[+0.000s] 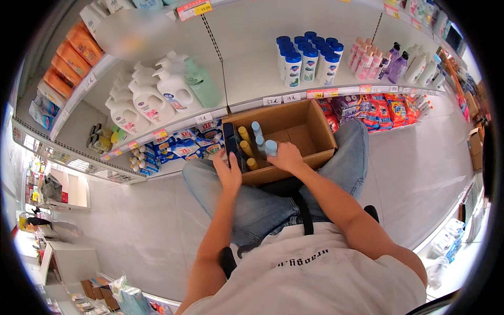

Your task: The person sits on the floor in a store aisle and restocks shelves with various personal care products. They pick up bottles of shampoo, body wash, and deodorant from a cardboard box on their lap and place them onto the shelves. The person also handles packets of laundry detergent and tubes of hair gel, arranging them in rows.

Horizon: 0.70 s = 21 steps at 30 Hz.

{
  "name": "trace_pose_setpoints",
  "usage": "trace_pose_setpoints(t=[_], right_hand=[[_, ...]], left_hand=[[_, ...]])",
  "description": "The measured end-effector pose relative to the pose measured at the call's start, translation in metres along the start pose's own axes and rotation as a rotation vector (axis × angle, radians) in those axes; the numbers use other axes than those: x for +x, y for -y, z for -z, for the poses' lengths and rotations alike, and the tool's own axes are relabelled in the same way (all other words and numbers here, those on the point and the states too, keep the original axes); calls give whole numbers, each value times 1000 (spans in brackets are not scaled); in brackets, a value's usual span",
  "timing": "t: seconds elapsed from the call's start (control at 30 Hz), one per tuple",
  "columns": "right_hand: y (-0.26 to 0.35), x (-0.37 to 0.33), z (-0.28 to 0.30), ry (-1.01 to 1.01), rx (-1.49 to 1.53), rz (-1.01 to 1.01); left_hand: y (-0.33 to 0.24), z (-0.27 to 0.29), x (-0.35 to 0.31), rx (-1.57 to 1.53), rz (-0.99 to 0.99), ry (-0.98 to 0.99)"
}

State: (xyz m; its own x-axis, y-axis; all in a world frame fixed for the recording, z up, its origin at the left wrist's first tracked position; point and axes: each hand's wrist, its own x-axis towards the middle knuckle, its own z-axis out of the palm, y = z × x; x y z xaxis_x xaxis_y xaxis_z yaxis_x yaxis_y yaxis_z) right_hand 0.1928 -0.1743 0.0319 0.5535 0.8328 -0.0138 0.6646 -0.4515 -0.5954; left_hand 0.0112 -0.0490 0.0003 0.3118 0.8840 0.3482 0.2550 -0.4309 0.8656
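An open cardboard box (pixel 302 126) rests between my bent legs, against the shelf front. Inside its left part stand several slim bottles: dark ones (pixel 231 140) along the left wall, a row with yellow caps (pixel 244 133), and a row with light-blue caps (pixel 256 128). The nearest light-blue-capped bottle (pixel 271 147) is in my right hand (pixel 289 157), its fingers curled round it. My left hand (pixel 228 172) is at the box's left wall beside the dark bottles, fingers apart; whether it touches them I cannot tell.
On the shelf (pixel 247 79) above stand white pump bottles (pixel 149 100), a green bottle (pixel 202 84), blue-capped white bottles (pixel 310 60), and pink bottles (pixel 365 60). Bagged packs, blue (pixel 184 147) and red (pixel 386 113), lie below the shelf edge. My jeans-clad legs (pixel 352 152) flank the box.
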Motion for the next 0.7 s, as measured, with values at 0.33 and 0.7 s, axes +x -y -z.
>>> trace_pose_setpoints(t=[0.33,0.7], right_hand=[[23,16,-9,221,-51,-241],[25,16,-13,253,-125,-251]], left_hand=[[51,-8,-7,-154,401,115],[56,-8,-5,-201,399,133]])
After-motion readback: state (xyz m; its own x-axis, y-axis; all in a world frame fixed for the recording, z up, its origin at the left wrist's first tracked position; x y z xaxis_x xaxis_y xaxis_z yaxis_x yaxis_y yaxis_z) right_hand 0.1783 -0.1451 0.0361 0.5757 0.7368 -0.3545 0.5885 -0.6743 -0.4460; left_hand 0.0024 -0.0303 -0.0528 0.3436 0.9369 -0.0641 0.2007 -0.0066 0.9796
